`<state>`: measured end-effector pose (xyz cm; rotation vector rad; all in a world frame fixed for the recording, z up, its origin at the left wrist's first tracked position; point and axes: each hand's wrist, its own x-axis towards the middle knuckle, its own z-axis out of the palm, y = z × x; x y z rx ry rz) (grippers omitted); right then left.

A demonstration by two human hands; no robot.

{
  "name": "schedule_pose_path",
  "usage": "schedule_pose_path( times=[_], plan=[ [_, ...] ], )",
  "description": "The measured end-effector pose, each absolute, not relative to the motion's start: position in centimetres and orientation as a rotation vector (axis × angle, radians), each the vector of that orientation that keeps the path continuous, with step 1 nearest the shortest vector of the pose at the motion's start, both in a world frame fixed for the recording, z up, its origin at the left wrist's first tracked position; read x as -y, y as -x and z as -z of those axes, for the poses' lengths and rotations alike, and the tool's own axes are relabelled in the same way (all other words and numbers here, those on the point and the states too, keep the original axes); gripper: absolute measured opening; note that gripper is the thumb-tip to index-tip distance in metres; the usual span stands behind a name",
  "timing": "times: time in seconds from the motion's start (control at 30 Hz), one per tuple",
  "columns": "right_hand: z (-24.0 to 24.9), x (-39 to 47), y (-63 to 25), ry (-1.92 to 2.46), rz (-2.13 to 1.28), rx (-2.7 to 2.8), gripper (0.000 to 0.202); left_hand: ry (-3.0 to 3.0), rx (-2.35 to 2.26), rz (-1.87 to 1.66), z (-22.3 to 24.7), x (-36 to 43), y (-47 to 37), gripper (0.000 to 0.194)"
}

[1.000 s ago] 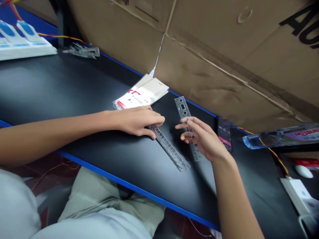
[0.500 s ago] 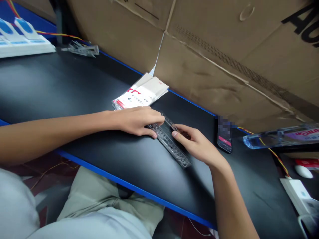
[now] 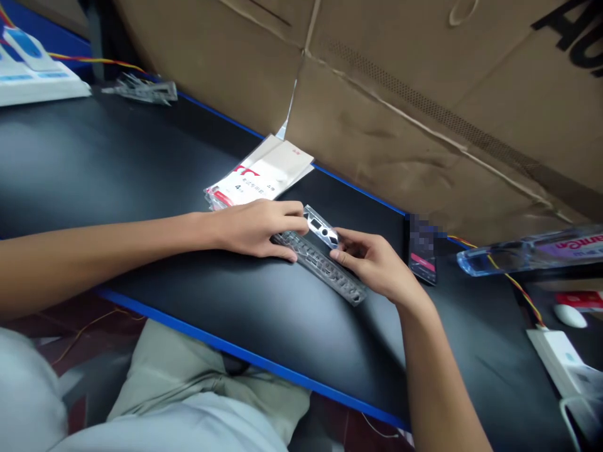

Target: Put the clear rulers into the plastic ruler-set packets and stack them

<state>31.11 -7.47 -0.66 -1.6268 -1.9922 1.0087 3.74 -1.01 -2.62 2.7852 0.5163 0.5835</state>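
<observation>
My left hand [image 3: 264, 227] lies over the upper left end of a long clear plastic ruler [image 3: 325, 269], its thumb on the near side and its fingers curled across. The ruler slants down to the right on the black desk, with patterned cut-outs or markings along it. Just beyond it is a shorter, shiny clear plastic strip [image 3: 322, 227] with openings in it. My right hand [image 3: 372, 260] pinches that strip's right end between thumb and fingers. The strip's other end meets my left fingertips, and whether the two pieces join is hidden.
Flat clear packets with white cards [image 3: 264, 172] lie behind my left hand. Clear plastic pieces [image 3: 141, 89] sit at the back left beside a white power strip [image 3: 42, 81]. To the right are a phone [image 3: 421, 254], a clear bottle [image 3: 532, 254] and another white power strip [image 3: 560, 364]. Cardboard [image 3: 377, 113] stands behind.
The shorter strip has tilted and now shows its shiny face and openings. My right hand has moved slightly up and right with it. My left hand stays on the ruler.
</observation>
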Motion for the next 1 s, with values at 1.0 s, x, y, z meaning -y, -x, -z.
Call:
schedule_pose_path(
  times=[1.0],
  plan=[
    [0.2,7.8,-31.0,1.488,-1.223,1.984,0.052,-2.830,-0.578,-0.556,3.5,0.8,-3.7,0.027]
  ],
)
